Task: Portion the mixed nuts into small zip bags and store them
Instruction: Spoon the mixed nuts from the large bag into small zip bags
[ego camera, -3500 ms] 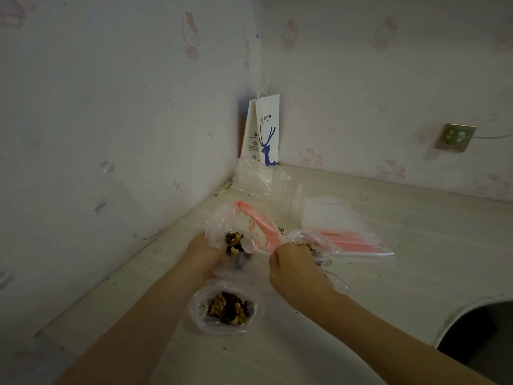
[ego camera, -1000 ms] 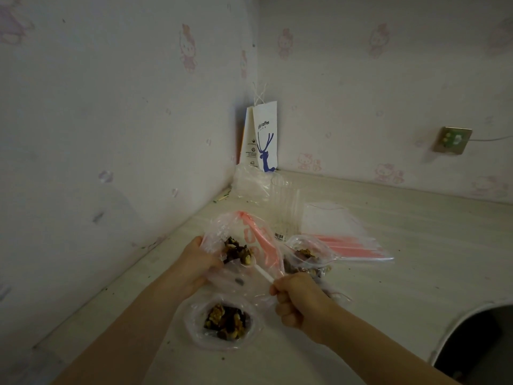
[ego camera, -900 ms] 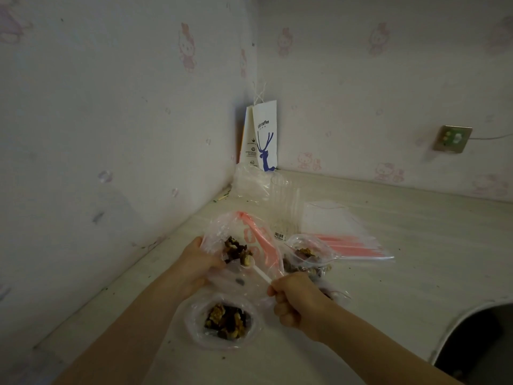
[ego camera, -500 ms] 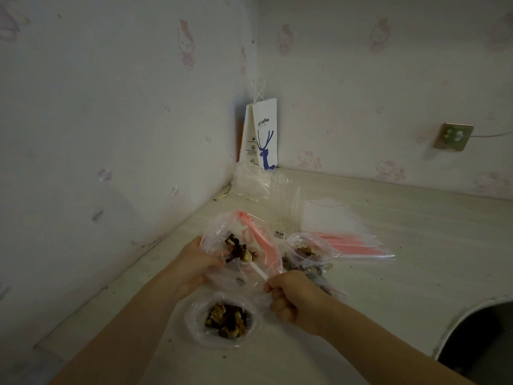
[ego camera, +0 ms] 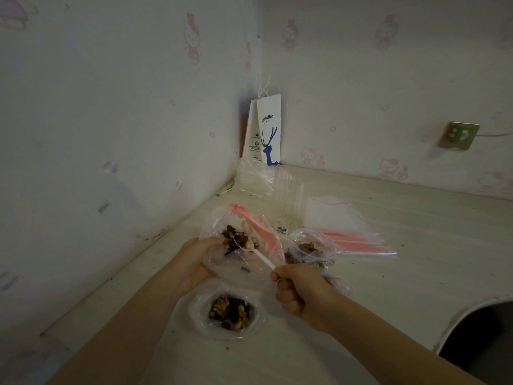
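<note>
Since a second ago, the spoon has been pushed farther into the large bag, and its bowl now sits among the mixed nuts. Its handle is pinched by the right hand, and the large bag's left side is gripped by the left hand. The spoon's long axis runs far-left from the right hand. An open small zip bag lies on the table just nearer than both hands, about midway between them, so the load would likely be drawn nearward.

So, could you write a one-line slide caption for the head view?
Left hand holds the big nut bag while the right hand scoops mixed nuts with a white spoon.
</note>
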